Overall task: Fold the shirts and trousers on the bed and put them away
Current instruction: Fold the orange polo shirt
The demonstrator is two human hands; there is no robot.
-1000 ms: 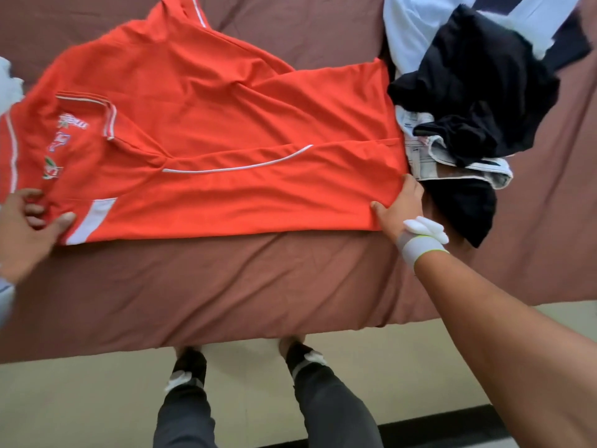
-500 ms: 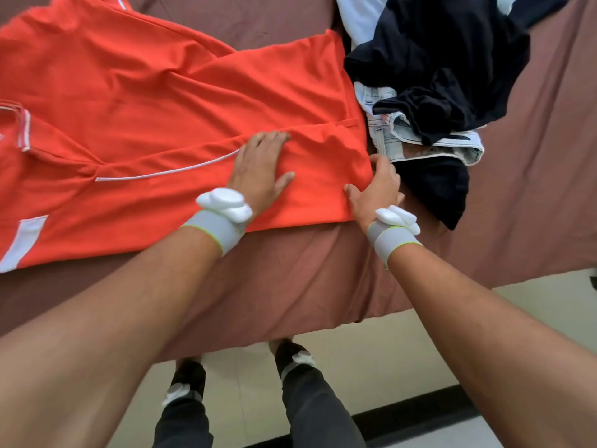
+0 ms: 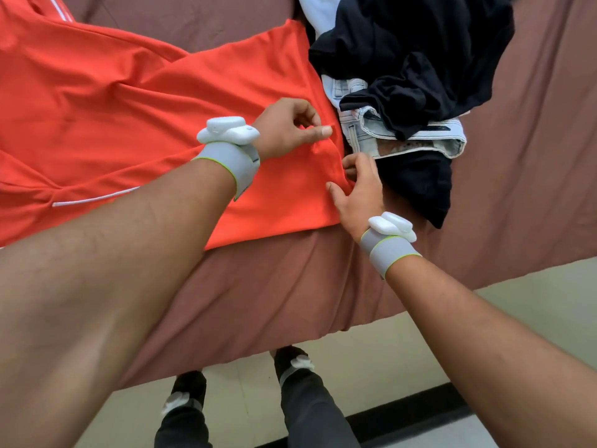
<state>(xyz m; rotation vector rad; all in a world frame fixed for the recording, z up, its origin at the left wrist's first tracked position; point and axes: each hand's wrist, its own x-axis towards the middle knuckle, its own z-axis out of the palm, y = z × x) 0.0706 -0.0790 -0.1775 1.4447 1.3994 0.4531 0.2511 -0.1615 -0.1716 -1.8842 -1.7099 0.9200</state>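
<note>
An orange shirt (image 3: 135,101) with white piping lies spread across the brown bed (image 3: 265,292), one side folded in. My left hand (image 3: 290,127) pinches its bottom hem near the upper right corner. A little lower on the same hem, my right hand (image 3: 358,192) grips the cloth, which bunches between the two hands. Right of the shirt is a heap of clothes: a dark navy garment (image 3: 420,56) on top, light denim trousers (image 3: 407,137) under it, and a white piece (image 3: 316,11) at the back.
The bed's front edge runs diagonally across the view, with a pale floor (image 3: 403,357) below it. My legs and feet (image 3: 297,367) stand close against the bed. A dark strip (image 3: 403,412) crosses the floor behind them.
My left hand went from the shirt's left end to lying flat on its middle, then to its right hem, where it now pinches. My right hand slid up along that hem.
</note>
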